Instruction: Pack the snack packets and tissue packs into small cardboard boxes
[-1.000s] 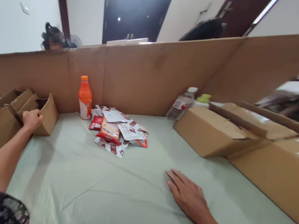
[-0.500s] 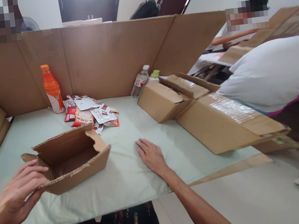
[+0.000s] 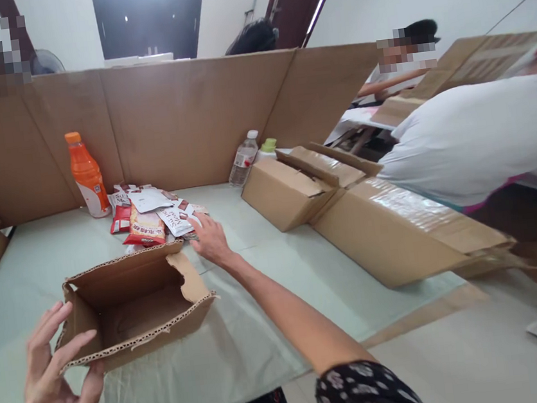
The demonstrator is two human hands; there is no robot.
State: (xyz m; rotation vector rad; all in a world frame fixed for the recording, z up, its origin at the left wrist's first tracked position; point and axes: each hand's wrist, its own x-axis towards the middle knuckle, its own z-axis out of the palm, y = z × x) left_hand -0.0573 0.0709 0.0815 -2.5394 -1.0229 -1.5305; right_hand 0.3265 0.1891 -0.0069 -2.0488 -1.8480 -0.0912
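Observation:
My left hand [image 3: 59, 380] grips the near left corner of an open cardboard box [image 3: 186, 327], the index finger over the rim and the thumb against the outer front wall. The box looks empty inside. My right hand [image 3: 210, 237] has its fingers stretched out at the right edge of a pile of snack packets, touching or just above it; the fingertips partly hide what lies there. In the pile are a white packet with brown print [image 3: 176, 220], a red and yellow packet [image 3: 147, 228] and a plain white packet [image 3: 150, 199].
Behind the pile stands an orange drink bottle [image 3: 87, 180]. A clear water bottle [image 3: 243, 159] and a green-capped bottle [image 3: 268, 146] stand near closed cardboard boxes [image 3: 374, 235] on the right. A cardboard wall [image 3: 201, 118] borders the table's back. A person in white [image 3: 475, 139] bends over at right.
My right hand has moved left and away from me, from the bare cloth to the packets. The box has shifted slightly right, with my left hand now spread around its corner.

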